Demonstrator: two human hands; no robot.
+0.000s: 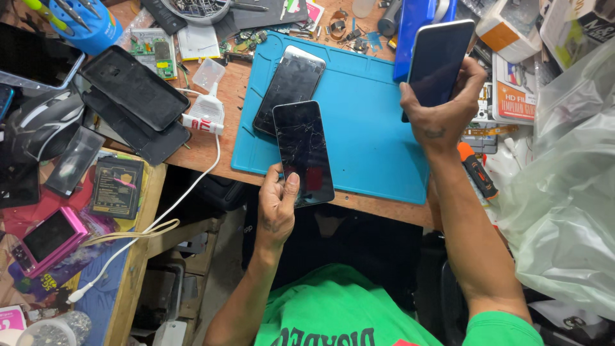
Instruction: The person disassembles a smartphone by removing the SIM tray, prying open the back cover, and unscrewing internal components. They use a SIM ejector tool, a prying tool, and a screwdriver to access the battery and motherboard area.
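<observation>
My left hand [277,204] grips the near end of a black phone with a cracked screen [303,148], held over the front edge of a blue work mat [371,128]. My right hand [442,106] holds up a second phone with a dark, smooth screen [438,59] above the mat's right side. A third dark phone [289,86] lies flat on the mat, partly under the cracked one.
Black phone cases [133,86] and a white glue tube [204,118] lie left of the mat. An orange-handled tool [477,171] and a large plastic bag [567,192] are at right. A white cable [160,221], a pink device [48,237] and a tool cup [86,22] crowd the left.
</observation>
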